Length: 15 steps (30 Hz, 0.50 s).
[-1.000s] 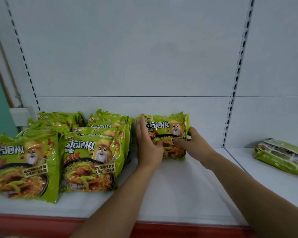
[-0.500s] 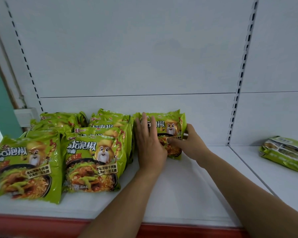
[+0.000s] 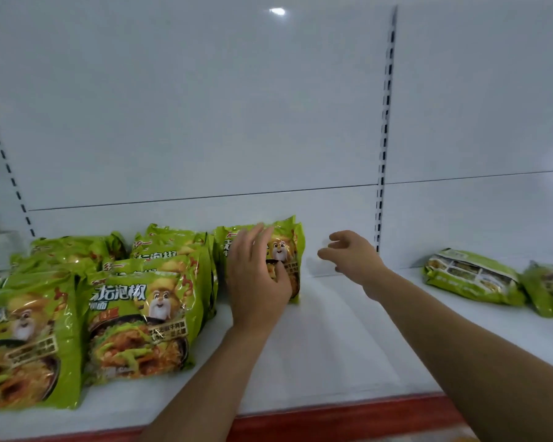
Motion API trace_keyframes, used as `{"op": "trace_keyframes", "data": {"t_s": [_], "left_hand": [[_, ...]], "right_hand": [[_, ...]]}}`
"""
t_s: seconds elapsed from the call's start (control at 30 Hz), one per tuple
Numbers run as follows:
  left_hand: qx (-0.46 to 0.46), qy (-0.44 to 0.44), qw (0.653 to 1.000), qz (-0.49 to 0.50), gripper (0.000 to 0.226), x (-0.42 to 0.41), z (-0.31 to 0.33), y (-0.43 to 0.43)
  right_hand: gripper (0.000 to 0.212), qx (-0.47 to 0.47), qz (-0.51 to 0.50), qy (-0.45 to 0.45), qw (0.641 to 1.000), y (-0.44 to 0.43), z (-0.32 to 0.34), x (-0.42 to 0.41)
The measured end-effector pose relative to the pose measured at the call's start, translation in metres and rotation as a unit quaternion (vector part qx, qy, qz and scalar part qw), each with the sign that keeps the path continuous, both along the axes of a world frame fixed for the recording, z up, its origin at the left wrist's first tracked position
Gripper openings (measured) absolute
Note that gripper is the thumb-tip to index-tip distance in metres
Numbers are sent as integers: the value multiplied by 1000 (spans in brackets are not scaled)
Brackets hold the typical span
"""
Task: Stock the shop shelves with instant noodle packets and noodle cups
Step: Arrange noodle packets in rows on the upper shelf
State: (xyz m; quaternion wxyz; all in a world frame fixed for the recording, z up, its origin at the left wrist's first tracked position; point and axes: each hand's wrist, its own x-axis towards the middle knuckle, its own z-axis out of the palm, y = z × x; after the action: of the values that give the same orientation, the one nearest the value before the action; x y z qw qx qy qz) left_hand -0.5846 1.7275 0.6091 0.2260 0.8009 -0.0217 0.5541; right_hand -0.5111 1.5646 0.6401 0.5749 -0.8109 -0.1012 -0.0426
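Right hand point(image 3: 348, 256) released upright noodle packet point(image 3: 284, 247) at shelf point(image 3: 332, 346) back, hovered empty just right of it, fingers loosely curled. Left hand point(image 3: 256, 275), fingers straight, steadied packet's front. Placement looked done; stocked rows point(image 3: 147, 314) stood left of packet.

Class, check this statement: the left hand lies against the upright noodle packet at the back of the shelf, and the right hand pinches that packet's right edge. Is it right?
Not quite. The right hand pinches nothing: it hangs open, apart from the noodle packet, to its right. The left hand is against the packet, as stated. The head view shows this.
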Motion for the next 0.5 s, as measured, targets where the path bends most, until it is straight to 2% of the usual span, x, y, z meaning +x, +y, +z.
{"op": "trace_keyframes", "data": {"t_s": [0.07,0.2,0.27,0.4,0.5], "left_hand": [[-6,16,999,-42,35,-8,8,-17],[-4,223,968,-111,14,-24,21,-63],[40,276,953,-121,15,-28,23,-89],[88,340,922,-165,19,-30,24,-146],[122,349,911,-182,19,-25,24,-186]], "right_hand": [[46,-76,-55,-42,995,-16,10,-3],[41,-271,-138,-103,947,-58,25,-7],[35,-334,-172,-117,919,-84,26,-9],[29,-389,-228,-100,887,-144,23,-21],[31,-406,-260,-75,873,-193,18,-30]]}}
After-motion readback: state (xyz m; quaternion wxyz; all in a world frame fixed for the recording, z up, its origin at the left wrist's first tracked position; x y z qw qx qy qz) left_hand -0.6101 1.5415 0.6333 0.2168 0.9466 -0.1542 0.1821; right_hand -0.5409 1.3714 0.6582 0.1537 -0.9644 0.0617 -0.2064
